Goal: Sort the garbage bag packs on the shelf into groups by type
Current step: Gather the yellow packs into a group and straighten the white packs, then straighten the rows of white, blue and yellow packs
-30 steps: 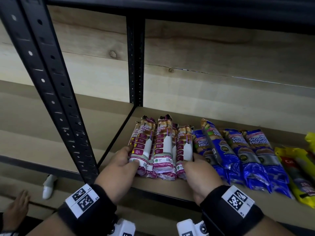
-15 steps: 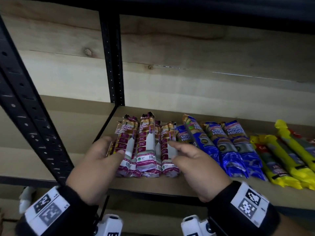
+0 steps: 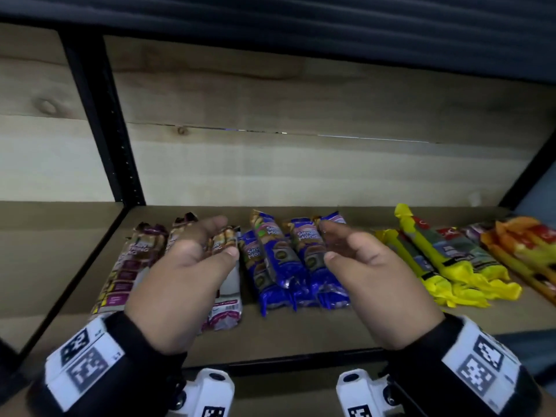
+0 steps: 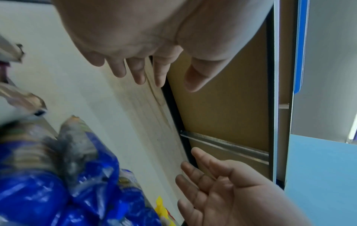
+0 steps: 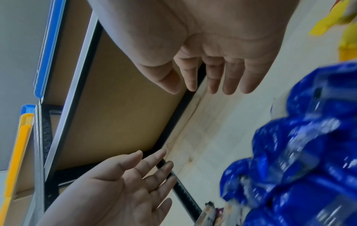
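So both my hands are empty right now, fingers loose and spread, palms turned toward each other. The left hand floats over the maroon-and-white plastic garbage bag packs and the right hand over the right edge of the glossy blue plastic garbage bag packs. Looks to me like they're set to bracket the blue bunch and squeeze it into a tidy row. Everything lies lengthwise, side by side on the brown board shelf, one colour per cluster, maroon at the left and blue just beside it. Right of that, the yellow plastic packs are fanned out at an angle, and orange packs sit at the far right, so I'd guess that end needs straightening.
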